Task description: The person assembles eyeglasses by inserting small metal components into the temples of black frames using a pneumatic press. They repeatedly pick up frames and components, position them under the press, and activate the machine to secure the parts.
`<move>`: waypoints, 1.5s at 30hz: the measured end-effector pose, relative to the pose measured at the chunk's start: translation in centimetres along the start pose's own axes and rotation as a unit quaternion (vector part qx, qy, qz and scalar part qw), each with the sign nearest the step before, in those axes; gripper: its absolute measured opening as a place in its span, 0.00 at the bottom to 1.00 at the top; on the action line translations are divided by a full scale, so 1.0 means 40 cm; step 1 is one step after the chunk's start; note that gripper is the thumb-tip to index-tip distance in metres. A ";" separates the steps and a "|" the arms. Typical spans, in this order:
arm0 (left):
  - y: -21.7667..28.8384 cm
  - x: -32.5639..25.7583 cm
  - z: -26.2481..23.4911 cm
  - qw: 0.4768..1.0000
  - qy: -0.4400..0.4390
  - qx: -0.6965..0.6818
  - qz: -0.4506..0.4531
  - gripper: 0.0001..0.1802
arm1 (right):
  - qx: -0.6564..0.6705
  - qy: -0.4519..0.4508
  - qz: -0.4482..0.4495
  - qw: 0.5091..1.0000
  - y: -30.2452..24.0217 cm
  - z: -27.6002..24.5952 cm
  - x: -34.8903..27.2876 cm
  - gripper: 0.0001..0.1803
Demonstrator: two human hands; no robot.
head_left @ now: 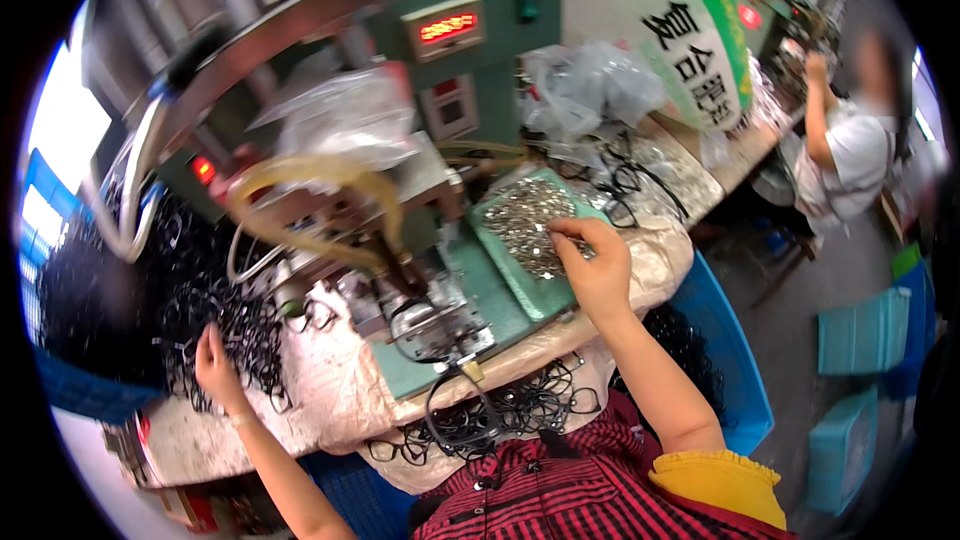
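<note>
My left hand is at the edge of a pile of black eyeglass frames on the left of the bench. Its fingers are drawn together; what they hold, if anything, I cannot make out. Over a green tray of small shiny metal parts, my right hand pinches thumb and fingers together at the heap, with a tiny bright piece at the tips. Between my hands, a black eyeglass frame hangs at the front of the machine's metal fixture.
The green machine, with a lit red display, stands ahead. More black frames lie at the bench's front edge. A blue crate is at my right. Plastic bags sit behind the tray. Another person works at far right.
</note>
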State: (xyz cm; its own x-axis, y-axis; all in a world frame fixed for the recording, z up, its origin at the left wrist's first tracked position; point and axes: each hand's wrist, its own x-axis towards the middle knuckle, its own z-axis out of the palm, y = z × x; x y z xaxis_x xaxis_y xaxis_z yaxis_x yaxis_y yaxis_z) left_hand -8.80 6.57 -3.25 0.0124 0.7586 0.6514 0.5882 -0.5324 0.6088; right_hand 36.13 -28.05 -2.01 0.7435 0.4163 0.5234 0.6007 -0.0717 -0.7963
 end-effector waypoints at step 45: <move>0.279 -0.281 0.045 0.920 -0.132 -0.295 -0.221 0.11 | -0.175 -0.332 -0.360 0.854 0.043 0.193 0.105 0.05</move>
State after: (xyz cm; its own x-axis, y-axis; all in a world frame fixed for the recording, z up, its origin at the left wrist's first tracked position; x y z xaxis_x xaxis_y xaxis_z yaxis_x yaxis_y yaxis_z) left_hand -0.93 -7.23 -4.59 0.1185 0.9732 0.1970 0.0431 -0.2033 0.9782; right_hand 38.01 -19.41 -3.53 -0.1166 0.8807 0.4591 0.9696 0.2011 -0.1395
